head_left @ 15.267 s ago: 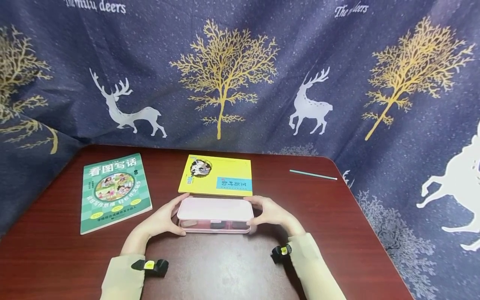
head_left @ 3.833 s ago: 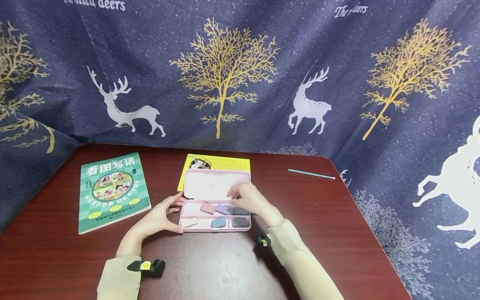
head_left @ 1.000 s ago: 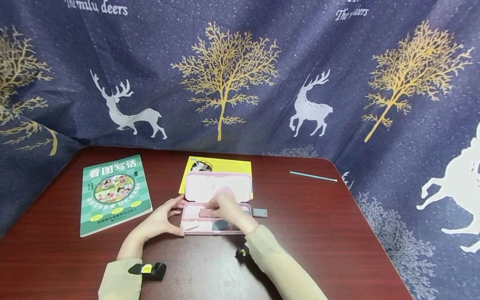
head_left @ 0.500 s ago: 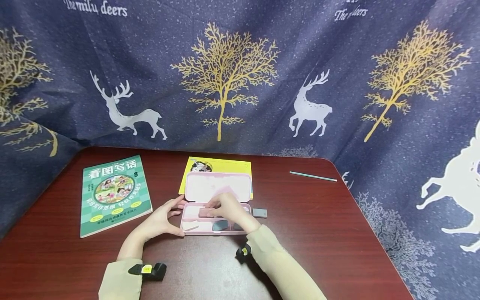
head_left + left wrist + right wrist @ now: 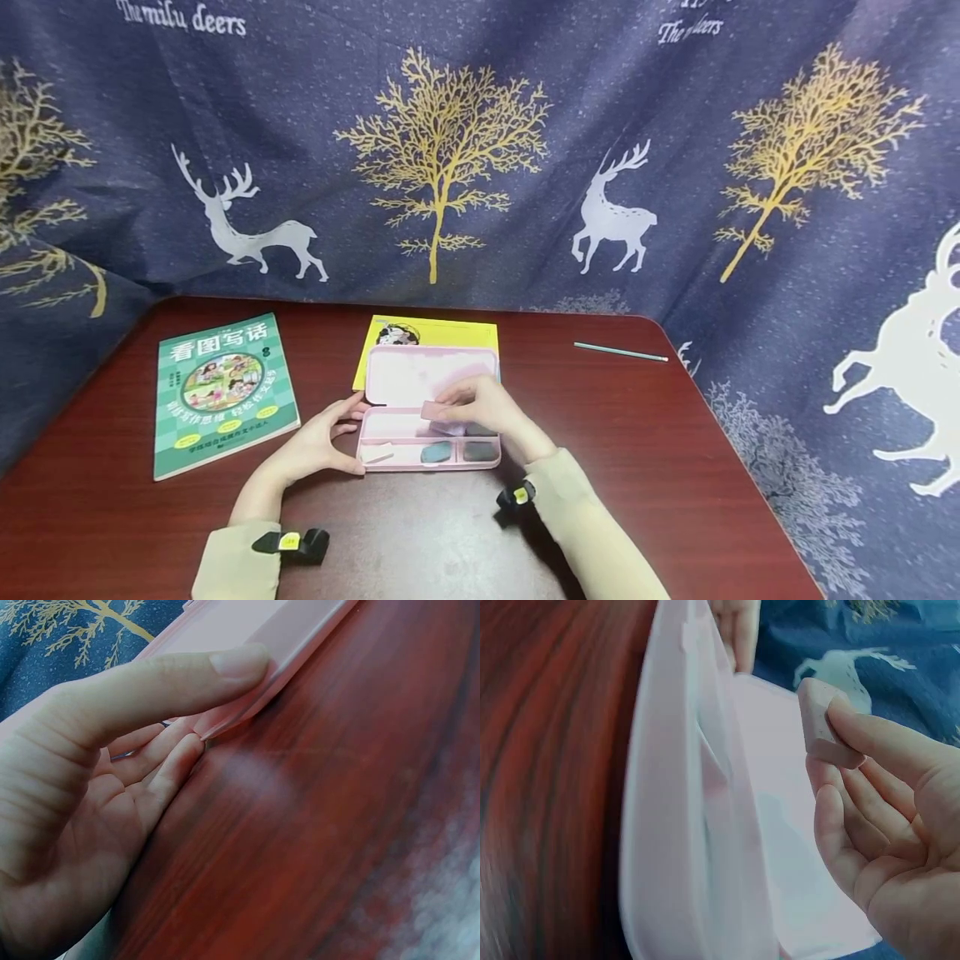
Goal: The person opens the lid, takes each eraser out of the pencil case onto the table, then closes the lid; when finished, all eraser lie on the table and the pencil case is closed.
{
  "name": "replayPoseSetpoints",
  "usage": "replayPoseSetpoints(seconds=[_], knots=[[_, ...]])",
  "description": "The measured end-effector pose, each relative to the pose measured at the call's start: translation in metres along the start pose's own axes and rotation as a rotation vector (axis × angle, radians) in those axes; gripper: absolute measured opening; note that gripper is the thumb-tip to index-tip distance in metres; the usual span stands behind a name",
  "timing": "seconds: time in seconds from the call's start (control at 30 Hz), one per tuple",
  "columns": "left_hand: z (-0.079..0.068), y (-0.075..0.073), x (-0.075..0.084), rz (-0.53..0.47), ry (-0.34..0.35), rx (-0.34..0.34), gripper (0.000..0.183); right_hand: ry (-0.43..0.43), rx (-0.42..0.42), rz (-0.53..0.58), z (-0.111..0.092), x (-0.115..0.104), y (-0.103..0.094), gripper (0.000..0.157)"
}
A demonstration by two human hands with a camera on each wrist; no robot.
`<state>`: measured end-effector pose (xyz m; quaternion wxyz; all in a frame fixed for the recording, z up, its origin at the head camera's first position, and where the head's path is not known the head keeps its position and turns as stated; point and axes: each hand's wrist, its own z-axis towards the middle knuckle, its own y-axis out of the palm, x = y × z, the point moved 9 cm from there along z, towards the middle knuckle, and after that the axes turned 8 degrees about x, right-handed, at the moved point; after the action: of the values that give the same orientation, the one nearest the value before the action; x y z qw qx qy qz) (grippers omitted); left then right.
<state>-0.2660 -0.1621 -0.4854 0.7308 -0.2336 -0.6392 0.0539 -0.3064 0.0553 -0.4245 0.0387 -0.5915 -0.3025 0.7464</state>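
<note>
The pink pencil case (image 5: 408, 467) lies on the table with its lid (image 5: 401, 375) raised, leaning back over a yellow book. My left hand (image 5: 318, 442) grips its left end, thumb (image 5: 187, 679) on the front edge and fingers curled behind. Above the rear compartment, my right hand (image 5: 487, 408) pinches a brownish-pink eraser (image 5: 432, 411) between thumb and fingers; the right wrist view shows this eraser (image 5: 815, 724) up off the case. A purple eraser (image 5: 448, 429) lies below that hand. In front compartments sit a small white piece (image 5: 377, 454), a teal eraser (image 5: 436, 452) and a dark eraser (image 5: 480, 452).
A green book (image 5: 225, 387) lies at the table's left. Behind the case is the yellow book (image 5: 465, 332), partly covered by the lid. A thin teal pencil (image 5: 621, 351) lies at the back right. A dark blue patterned cloth (image 5: 525, 250) hangs behind the table.
My right hand has lifted the brownish-pink eraser from the rear compartment and moved rightward with it. The hand now hides the grey eraser on the table. My left hand stays put.
</note>
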Motion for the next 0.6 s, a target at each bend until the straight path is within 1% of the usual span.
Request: replayPoseSetpoints(seconds=[0.13, 0.23, 0.33, 0.43, 0.5, 0.6], knots=[[-0.002, -0.002, 0.0, -0.012, 0.002, -0.002, 0.112, 0.016, 0.06, -0.002, -0.006, 0.003, -0.021, 0.023], [-0.002, -0.001, -0.002, -0.017, -0.013, -0.004, 0.113, 0.019, 0.109, -0.008, -0.01, 0.007, -0.039, 0.022], [-0.001, 0.0, -0.004, -0.02, -0.028, -0.005, 0.113, 0.067, 0.139, 0.063, -0.016, 0.018, -0.055, 0.024], [-0.001, 0.0, -0.004, -0.009, -0.028, -0.009, 0.114, 0.14, 0.149, 0.146, -0.024, 0.031, -0.069, 0.027], [0.0, 0.0, -0.004, -0.002, -0.025, -0.006, 0.114, 0.153, 0.152, 0.132, -0.03, 0.037, -0.079, 0.027], [0.0, 0.0, -0.003, 0.004, -0.015, 0.0, 0.113, 0.145, 0.157, 0.035, -0.037, 0.044, -0.094, 0.026]])
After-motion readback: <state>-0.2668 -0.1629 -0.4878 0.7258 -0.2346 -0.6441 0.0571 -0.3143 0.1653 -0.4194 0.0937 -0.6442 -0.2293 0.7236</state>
